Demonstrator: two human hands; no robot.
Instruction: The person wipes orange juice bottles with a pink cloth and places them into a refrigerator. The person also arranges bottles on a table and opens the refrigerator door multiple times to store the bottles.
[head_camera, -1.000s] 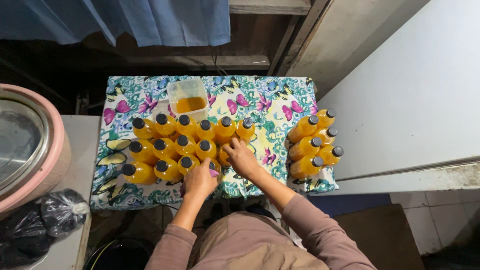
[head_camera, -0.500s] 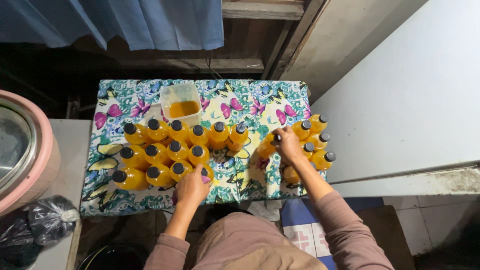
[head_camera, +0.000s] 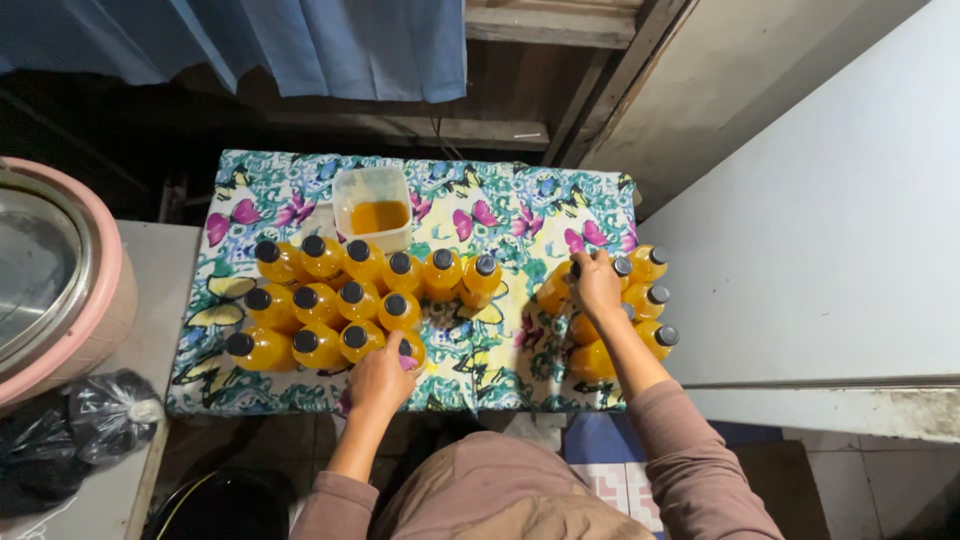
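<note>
While right hand (head_camera: 598, 283) grips a black-capped yellow juice bottle (head_camera: 556, 290), left hand (head_camera: 382, 377) closed over another (head_camera: 407, 347): lift straight, avoid neighbours.

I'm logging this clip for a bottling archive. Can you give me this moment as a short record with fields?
Surface: small table under a butterfly-print cloth
Left hand: on the nearest bottle of the large bottle group
Right hand: on the small bottle group
Bottles: yellow-orange liquid, dark caps, upright
Behind bottles: clear tub with orange liquid
Far left: pink-rimmed pot, dark plastic bag
</note>
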